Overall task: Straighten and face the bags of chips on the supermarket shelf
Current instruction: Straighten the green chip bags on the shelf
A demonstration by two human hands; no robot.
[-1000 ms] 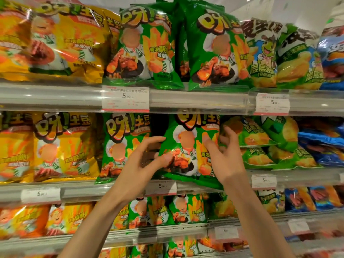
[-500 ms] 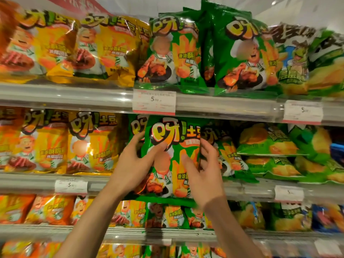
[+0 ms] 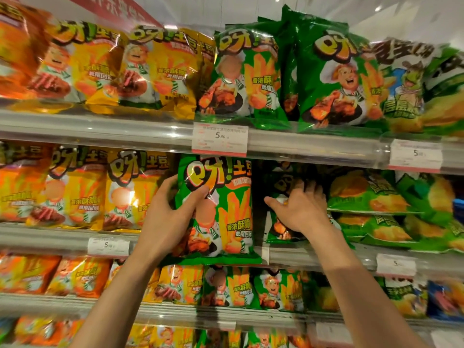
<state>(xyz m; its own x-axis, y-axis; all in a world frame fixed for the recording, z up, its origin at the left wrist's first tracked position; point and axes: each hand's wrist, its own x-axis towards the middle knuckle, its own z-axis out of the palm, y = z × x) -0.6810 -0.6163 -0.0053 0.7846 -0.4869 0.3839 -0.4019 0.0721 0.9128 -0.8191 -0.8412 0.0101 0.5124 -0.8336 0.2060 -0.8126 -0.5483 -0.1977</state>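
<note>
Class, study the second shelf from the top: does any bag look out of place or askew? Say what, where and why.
Yes. Right of the green bag gripped by the left hand, another green bag sits set back in shadow, where the right hand reaches. Further right, the light green bags lie flat and stacked, not upright.

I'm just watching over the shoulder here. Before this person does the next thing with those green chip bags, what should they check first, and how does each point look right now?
1. Left hand has a firm hold on the front green bag: ok, thumb and fingers curl round its left edge.
2. That bag stands upright, logo facing out: ok.
3. Its bottom sits behind the shelf rail: not ok, it hangs over the front.
4. Right hand has reached the recessed green bag: ok, fingers on it.
5. The recessed bag is pulled forward: not ok, it sits back in shadow.
6. More bags behind it: cannot tell.
</note>
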